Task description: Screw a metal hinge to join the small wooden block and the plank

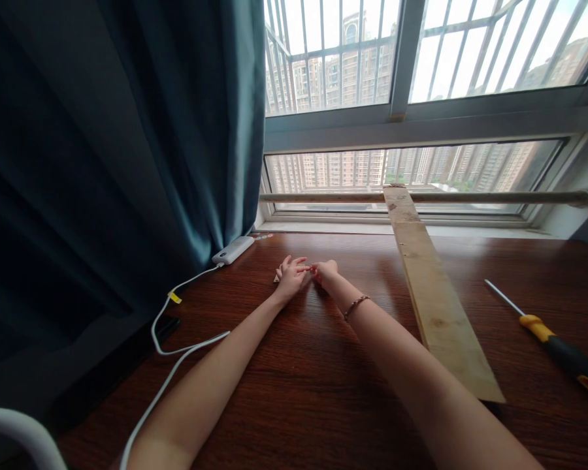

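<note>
Over the dark red-brown wooden tabletop [294,391], my two hands meet near the middle of the view. The fingers of my left hand [291,275] are stretched out and apart, reaching toward the right hand. A small pale thing [276,279] peeks out at its left edge; whether the hand touches or holds it is unclear. My right hand [325,271], with a braided bracelet [356,307] on its wrist, is closed in a pinch at the left fingertips. Something tiny and dark may be between its fingers, too small to name.
A long wooden board [436,294] leans on the rail [490,197] by the window, right of my hands. Farther right lies a yellow-and-black screwdriver [543,333]. At left are a white power bank [233,250], its white cable [176,352] and a dark blue curtain [176,130].
</note>
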Demonstrator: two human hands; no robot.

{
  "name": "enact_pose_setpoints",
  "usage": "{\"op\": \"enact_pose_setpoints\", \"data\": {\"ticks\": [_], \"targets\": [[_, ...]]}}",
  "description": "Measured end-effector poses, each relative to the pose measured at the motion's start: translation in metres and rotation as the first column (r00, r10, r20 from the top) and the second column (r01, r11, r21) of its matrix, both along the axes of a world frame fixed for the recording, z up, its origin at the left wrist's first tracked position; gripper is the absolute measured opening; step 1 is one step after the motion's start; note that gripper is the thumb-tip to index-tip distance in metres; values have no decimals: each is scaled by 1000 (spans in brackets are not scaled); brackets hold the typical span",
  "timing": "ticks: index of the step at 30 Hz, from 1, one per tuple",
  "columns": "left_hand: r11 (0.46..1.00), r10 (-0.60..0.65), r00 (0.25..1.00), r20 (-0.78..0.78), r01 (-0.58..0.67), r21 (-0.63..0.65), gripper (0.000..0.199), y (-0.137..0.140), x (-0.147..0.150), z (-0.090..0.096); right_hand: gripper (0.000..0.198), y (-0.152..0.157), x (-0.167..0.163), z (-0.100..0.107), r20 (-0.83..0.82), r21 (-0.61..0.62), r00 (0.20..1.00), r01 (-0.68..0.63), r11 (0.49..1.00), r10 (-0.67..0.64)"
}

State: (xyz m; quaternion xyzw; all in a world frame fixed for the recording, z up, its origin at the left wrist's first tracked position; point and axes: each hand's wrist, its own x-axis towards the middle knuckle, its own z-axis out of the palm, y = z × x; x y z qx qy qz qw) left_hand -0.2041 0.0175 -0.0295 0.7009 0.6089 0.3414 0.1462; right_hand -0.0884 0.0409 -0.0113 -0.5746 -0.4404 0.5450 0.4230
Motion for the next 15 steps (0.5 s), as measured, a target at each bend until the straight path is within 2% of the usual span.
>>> {"op": "enact_pose_setpoints", "data": {"ticks": [4,7,9,11,13,15], "targets": [[998,-33,989,142,24,64,29,-2,3,4,18,-3,5,8,-48,-20,999,20,1000,-21],[993,-93,942,323,65,94,32,-5,12,6,17,-2,12,20,-97,6,994,43,999,-43],[984,-175,852,492,141,107,37,-9,23,8,20,-2,18,32,-124,23,991,54,998,-51],[968,-244,707,663,215,127,41,-16,36,13,20,-6,24,45,-141,34,989,50,998,-45],[965,-246,559,791,216,148,40,-24,47,20,16,-13,30,57,-145,43,989,28,999,-22],[975,-213,463,861,162,154,38,-34,54,28,12,-25,37,67,-145,51,989,1,999,6]]}}
